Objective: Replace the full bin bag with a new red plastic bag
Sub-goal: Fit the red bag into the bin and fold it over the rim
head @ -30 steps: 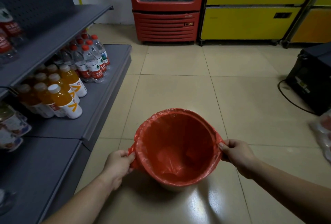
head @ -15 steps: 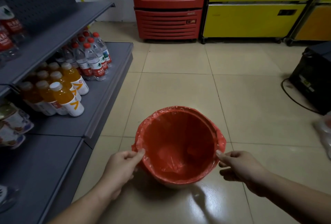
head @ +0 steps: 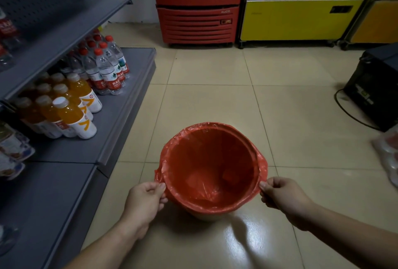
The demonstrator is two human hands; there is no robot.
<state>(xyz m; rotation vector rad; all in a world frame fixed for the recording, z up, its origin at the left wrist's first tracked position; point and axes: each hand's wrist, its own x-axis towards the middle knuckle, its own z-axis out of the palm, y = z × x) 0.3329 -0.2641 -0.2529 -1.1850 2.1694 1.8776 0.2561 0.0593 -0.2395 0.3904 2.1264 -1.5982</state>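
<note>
Landmark: the small round bin [head: 212, 217] standing on the beige tiled floor [head: 215, 101], lined with a thin red plastic bag [head: 212, 172].

Far left of the bin, grey metal shelving [head: 120, 116] is being passed over; orange juice bottles with white caps [head: 74, 116] and clear red-capped water bottles [head: 107, 68] are being left untouched on it.

At the bin's near-left rim, the left hand [head: 144, 202] is being held closed, thumb and fingers pinched on a fold of the bag's overhang. The bag itself is being kept seated in the bin, mouth open, edge turned over the rim all round, bottom sagging loosely inside.

At the bin's near-right rim, the right hand [head: 282, 197] is likewise being clamped on the bag's edge, a small ear of film [head: 262, 164] being left bunched just behind it.

Judged step: the overhang is being snugged down. It is best done by both pinches being drawn outward and down evenly, so the film is being tensioned without being torn; the bunched ear should be smoothed round the rim.

Beyond the bin, a red drinks cooler [head: 197, 10] and a yellow cabinet [head: 301, 17] are being ignored; right of the bin, a black box with a cable [head: 374, 88].
</note>
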